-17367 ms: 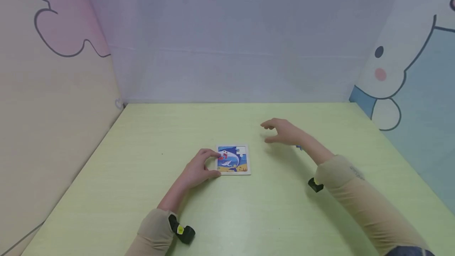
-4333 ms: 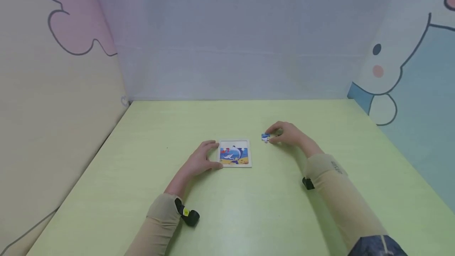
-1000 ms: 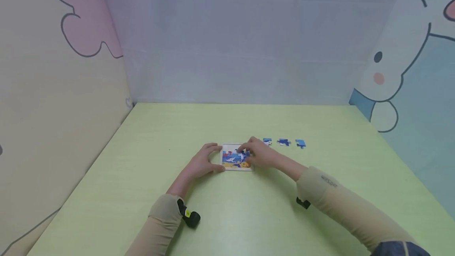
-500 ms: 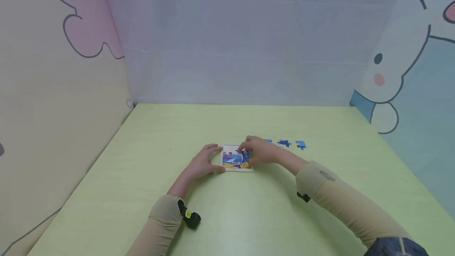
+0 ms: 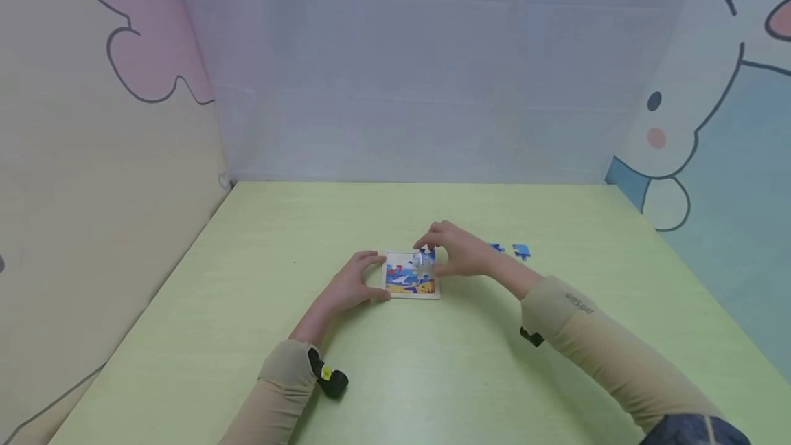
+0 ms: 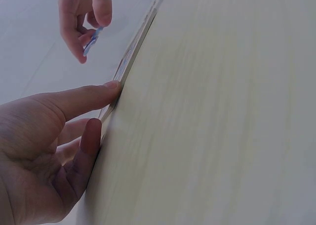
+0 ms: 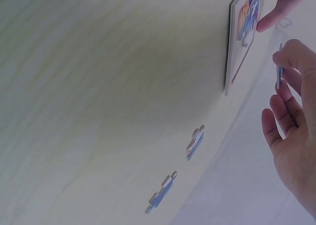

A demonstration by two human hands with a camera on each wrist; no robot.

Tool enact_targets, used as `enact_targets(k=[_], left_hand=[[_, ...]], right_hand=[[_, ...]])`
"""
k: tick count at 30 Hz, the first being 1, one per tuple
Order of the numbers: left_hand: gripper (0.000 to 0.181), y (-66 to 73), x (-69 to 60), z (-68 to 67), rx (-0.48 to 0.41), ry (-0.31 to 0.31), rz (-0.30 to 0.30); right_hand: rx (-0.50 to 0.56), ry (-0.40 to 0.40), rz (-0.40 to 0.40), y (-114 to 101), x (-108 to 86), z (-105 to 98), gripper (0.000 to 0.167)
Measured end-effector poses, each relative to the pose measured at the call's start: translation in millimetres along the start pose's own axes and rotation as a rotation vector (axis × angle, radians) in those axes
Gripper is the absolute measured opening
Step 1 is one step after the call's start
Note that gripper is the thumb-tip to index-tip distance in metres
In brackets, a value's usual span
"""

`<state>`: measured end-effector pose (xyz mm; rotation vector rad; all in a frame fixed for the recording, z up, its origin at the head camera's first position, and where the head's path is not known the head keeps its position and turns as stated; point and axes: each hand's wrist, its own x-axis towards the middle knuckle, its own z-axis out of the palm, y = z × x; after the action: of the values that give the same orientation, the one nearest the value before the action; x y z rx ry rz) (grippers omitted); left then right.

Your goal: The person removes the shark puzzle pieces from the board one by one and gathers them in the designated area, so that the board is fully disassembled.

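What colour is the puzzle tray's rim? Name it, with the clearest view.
White; the puzzle tray's rim shows best in the head view.

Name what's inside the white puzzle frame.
The frame holds joined pieces, with bare backing at upper left; the right hand and its piece partly hide the upper right.

Showing blue, orange and red on a square, white-rimmed puzzle board (image 5: pixel 400 258). Carrying blue and white on knobbed jigsaw pieces (image 7: pixel 196 142). Spreading streaked yellow-green over a flat tabletop (image 5: pixel 408 362). Wearing 2 beige fabric sleeves (image 5: pixel 272 390).
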<state>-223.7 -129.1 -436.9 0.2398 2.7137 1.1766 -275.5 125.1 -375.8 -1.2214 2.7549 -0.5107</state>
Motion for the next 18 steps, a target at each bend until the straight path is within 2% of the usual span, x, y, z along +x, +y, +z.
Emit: enact_targets(k=[11,18], left_hand=[[0.076,0.6,-0.5,0.2,-0.001,0.007,0.013],[0.076,0.0,-0.2,1.0,-0.002,0.010,0.011]], right_hand=[[0.033,0.074,-0.008,12.9,-12.3,-9.7,0.043],[0.044,0.095,0.008,21.1,-30.2,-19.8,0.041]])
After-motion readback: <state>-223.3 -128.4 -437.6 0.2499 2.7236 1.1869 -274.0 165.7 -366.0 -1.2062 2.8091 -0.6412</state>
